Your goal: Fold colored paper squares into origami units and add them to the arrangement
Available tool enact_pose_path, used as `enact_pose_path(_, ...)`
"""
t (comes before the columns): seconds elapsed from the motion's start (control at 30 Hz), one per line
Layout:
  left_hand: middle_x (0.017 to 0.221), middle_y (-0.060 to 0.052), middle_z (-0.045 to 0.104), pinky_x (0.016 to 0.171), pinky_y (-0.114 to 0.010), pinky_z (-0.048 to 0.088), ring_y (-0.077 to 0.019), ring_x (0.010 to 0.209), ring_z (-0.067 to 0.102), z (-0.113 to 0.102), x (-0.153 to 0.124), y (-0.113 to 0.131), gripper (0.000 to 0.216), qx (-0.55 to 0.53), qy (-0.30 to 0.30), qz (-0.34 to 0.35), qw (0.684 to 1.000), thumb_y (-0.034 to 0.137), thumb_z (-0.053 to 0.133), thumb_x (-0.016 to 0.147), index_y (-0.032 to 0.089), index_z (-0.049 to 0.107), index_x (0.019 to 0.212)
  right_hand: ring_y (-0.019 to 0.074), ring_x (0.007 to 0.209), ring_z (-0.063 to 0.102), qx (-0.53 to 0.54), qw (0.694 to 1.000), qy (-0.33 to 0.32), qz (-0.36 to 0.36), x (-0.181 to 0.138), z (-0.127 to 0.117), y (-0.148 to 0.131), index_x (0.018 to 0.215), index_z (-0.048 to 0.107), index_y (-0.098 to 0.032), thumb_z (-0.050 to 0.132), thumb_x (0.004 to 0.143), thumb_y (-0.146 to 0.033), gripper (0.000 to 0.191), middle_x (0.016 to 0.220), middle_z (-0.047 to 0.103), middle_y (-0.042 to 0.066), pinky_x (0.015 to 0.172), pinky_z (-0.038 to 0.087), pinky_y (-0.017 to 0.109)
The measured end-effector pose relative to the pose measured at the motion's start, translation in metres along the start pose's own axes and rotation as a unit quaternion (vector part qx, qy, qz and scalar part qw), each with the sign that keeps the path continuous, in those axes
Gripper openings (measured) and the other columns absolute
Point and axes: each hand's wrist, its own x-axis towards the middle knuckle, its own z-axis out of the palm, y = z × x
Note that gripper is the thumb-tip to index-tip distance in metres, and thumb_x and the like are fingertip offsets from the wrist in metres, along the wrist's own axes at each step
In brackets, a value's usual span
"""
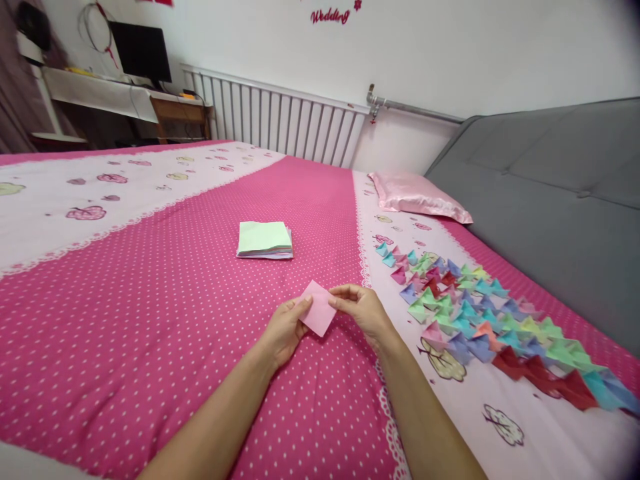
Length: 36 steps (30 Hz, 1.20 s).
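Note:
A small square of pink paper [319,312] is held up between both hands, turned so that one corner points toward me. My left hand [285,330] pinches its left corner between thumb and fingers. At the opposite corner, my right hand [364,310] grips the paper with thumb and forefinger. Whether the square has folded layers I cannot tell. Just beyond the hands, a stack of paper sheets [264,239] lies on the bed, pale green on top. Many folded paper boats [465,313] in red, blue, green, pink and yellow stand in rows to the right.
The bed has a pink dotted bedspread [165,320] with pale printed bands. A pink pillow [417,197] lies near the grey headboard [545,193]. Against the far wall are a white radiator [280,113] and a desk [105,97] with a monitor [141,53].

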Motion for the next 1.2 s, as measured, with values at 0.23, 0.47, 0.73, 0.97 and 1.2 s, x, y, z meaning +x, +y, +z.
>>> enact_pose_path(0.23, 0.084, -0.012, 0.068, 0.067, -0.024, 0.052, -0.0148, 0.069, 0.063, 0.001, 0.001, 0.005, 0.018, -0.045, 0.038, -0.006, 0.998, 0.013, 0.047, 0.084, 0.005, 0.062, 0.088, 0.0151, 0.083, 0.060, -0.030, 0.995, -0.090, -0.027, -0.004, -0.010, -0.010, 0.088, 0.066, -0.017, 0.064, 0.066, -0.022, 0.022, 0.089, 0.067, 0.004, 0.078, 0.044, 0.030)
enact_pose_path(0.47, 0.089, -0.014, 0.067, 0.066, -0.025, 0.053, -0.0165, 0.071, 0.064, -0.001, 0.001, 0.005, 0.019, -0.066, 0.027, -0.013, 0.997, 0.014, 0.046, 0.084, 0.004, 0.060, 0.093, 0.0189, 0.097, 0.057, -0.054, 0.982, -0.175, -0.046, -0.008, -0.013, -0.014, 0.101, 0.062, -0.020, 0.068, 0.064, -0.019, 0.038, 0.109, 0.061, 0.007, 0.088, 0.042, 0.037)
enact_pose_path(0.73, 0.089, -0.014, 0.067, 0.067, -0.025, 0.052, -0.0167, 0.071, 0.064, -0.001, 0.001, 0.006, 0.020, -0.081, 0.039, -0.027, 0.996, 0.013, 0.046, 0.083, 0.004, 0.060, 0.095, 0.0166, 0.087, 0.060, -0.043, 0.986, -0.158, -0.037, -0.005, -0.013, -0.008, 0.096, 0.064, -0.019, 0.068, 0.063, -0.020, 0.034, 0.096, 0.065, 0.005, 0.082, 0.044, 0.034)
enact_pose_path(0.97, 0.090, -0.015, 0.066, 0.069, -0.026, 0.053, -0.0175, 0.074, 0.064, 0.001, -0.001, 0.008, 0.021, -0.092, 0.042, -0.031, 0.994, 0.014, 0.047, 0.084, 0.003, 0.058, 0.097, 0.0164, 0.083, 0.060, -0.055, 0.987, -0.147, -0.042, -0.005, -0.012, -0.009, 0.095, 0.065, -0.019, 0.068, 0.064, -0.023, 0.031, 0.091, 0.066, 0.006, 0.080, 0.045, 0.034)
enact_pose_path(1.2, 0.088, -0.014, 0.067, 0.068, -0.026, 0.054, -0.0168, 0.072, 0.064, -0.001, 0.001, 0.006, 0.021, -0.093, 0.039, -0.036, 0.994, 0.014, 0.047, 0.084, 0.003, 0.058, 0.097, 0.0173, 0.084, 0.059, -0.096, 0.984, -0.139, -0.063, -0.005, -0.012, -0.010, 0.091, 0.067, -0.019, 0.065, 0.067, -0.026, 0.025, 0.092, 0.066, 0.006, 0.081, 0.044, 0.035)
